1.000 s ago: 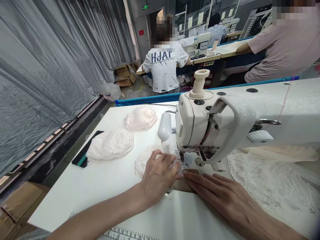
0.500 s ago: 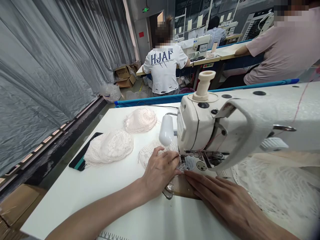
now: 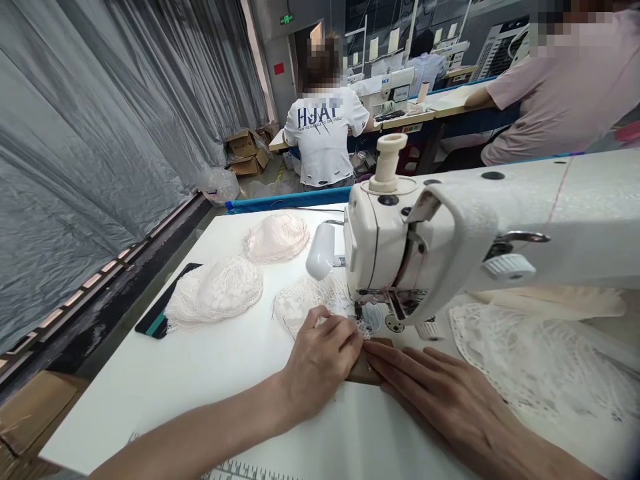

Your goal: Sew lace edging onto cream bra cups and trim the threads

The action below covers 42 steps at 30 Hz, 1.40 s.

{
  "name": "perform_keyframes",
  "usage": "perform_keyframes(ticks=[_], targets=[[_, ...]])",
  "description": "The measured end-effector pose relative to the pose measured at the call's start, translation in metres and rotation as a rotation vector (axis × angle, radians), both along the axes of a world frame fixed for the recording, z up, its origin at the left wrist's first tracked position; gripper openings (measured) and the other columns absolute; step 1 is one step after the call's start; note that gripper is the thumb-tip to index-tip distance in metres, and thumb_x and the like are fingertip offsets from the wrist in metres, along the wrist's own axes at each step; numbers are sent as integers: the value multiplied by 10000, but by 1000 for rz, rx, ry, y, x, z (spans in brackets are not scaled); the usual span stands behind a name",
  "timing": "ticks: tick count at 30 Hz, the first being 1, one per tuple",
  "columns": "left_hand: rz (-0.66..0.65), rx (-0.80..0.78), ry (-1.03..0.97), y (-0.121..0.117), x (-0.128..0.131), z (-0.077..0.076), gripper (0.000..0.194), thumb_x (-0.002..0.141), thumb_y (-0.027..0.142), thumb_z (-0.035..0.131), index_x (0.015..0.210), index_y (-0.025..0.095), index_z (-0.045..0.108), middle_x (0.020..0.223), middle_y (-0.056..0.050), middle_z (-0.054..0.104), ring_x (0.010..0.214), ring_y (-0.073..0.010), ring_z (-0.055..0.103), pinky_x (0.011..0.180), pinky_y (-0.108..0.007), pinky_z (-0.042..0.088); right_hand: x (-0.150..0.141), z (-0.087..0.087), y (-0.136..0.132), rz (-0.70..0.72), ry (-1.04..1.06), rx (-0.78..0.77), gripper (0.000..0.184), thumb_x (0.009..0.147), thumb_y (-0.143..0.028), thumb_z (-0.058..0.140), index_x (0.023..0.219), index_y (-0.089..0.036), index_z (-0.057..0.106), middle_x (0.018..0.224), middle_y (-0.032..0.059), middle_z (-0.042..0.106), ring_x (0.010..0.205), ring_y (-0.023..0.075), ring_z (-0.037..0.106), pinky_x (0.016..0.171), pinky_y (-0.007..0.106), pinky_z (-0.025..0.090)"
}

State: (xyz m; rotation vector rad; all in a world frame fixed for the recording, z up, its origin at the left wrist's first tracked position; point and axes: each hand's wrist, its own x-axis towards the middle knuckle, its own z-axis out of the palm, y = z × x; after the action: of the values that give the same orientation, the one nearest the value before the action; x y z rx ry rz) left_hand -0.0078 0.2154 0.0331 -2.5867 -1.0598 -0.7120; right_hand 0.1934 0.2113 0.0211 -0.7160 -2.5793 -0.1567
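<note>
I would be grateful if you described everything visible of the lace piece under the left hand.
The lace piece is off-white, patterned openwork, with fine stray thread at its left edge. It lies on the white tabletop, its right end reaching the sewing machine. The left hand rests its fingers on the near side, partly hiding it.

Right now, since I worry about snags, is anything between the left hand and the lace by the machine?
Nothing visible: the left hand touches the lace directly. The machine's head stands beyond the fingers, over the lace's right side.
</note>
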Motion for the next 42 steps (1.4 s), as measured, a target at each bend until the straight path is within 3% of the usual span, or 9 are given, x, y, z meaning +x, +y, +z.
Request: perform_keyframes(ticks=[13, 18, 24, 28, 32, 35, 38, 40, 42], targets=[[4, 35, 13, 3, -4, -4, 171, 881, 57, 475, 968, 129, 604, 894, -18, 669, 833, -115, 606, 812, -331, 392, -2, 1, 1, -1, 34, 2, 358, 936, -73, 288, 1079, -127, 612, 1101, 98, 684, 782, 164, 675, 586, 272, 533], [16, -17, 46, 5, -6, -4, 197, 894, 60, 438, 991, 137, 592, 942, -23, 659, 872, -118, 601, 854, -340, 382, -3, 3, 3, -3, 53, -12, 352, 936, -75, 291, 1133, -104, 580, 1104, 115, 681, 879, 183, 676, 593, 268, 545], [31, -65, 63, 16, -12, -4, 229, 923, 71, 377, 1014, 153, 571, 996, -22, 660, 889, -106, 605, 941, -360, 344, -6, 2, 3, -45, 57, 31, 323, 945, -110, 312, 1136, -95, 573, 1101, 133, 680, 760, 176, 692, 543, 271, 550], [45, -70, 45, 22, -16, -8, 247, 939, 82, 347, 1019, 174, 562, 1047, -17, 653, 910, -89, 602, 989, -364, 308, -6, 0, 2, -48, 51, 46, 311, 951, -117, 315, 1135, -91, 564, 1115, 133, 674, 838, 194, 689, 562, 272, 551], [42, -34, 23, 29, -15, -10, 249, 931, 70, 347, 1042, 163, 550, 1038, -35, 647, 953, -98, 593, 984, -349, 327, -7, -3, 5, -62, 45, -3, 283, 951, -131, 340, 1118, -110, 567, 1132, 117, 665, 770, 178, 685, 550, 276, 536], [82, -72, 62, 32, -15, -4, 228, 924, 112, 382, 1084, 155, 539, 1090, -83, 627, 1021, -154, 575, 955, -403, 364, -10, 0, 4, -76, 36, -30, 254, 947, -147, 369, 1094, -126, 574, 1132, 106, 661, 766, 168, 676, 597, 279, 525], [203, -152, 166, 21, -20, 2, 270, 913, 208, 437, 1167, 193, 530, 1233, -140, 566, 1154, -294, 503, 858, -511, 418, -8, 15, -6, -53, 6, -79, 196, 931, -163, 413, 998, -146, 597, 1023, 73, 680, 732, 143, 655, 597, 257, 486], [246, -201, 251, -1, -27, -2, 373, 904, 247, 452, 1277, 239, 468, 1335, -149, 497, 1225, -365, 434, 805, -538, 448, 0, 27, -16, -53, -38, -119, 165, 922, -199, 444, 881, -168, 601, 858, 29, 673, 662, 130, 617, 561, 247, 442], [211, -189, 317, -37, -32, -15, 488, 857, 281, 537, 1330, 252, 423, 1381, -157, 450, 1250, -403, 400, 796, -563, 456, 15, 36, -27, -143, -38, -100, 186, 919, -262, 468, 798, -177, 582, 752, 15, 631, 632, 137, 580, 550, 250, 410]])
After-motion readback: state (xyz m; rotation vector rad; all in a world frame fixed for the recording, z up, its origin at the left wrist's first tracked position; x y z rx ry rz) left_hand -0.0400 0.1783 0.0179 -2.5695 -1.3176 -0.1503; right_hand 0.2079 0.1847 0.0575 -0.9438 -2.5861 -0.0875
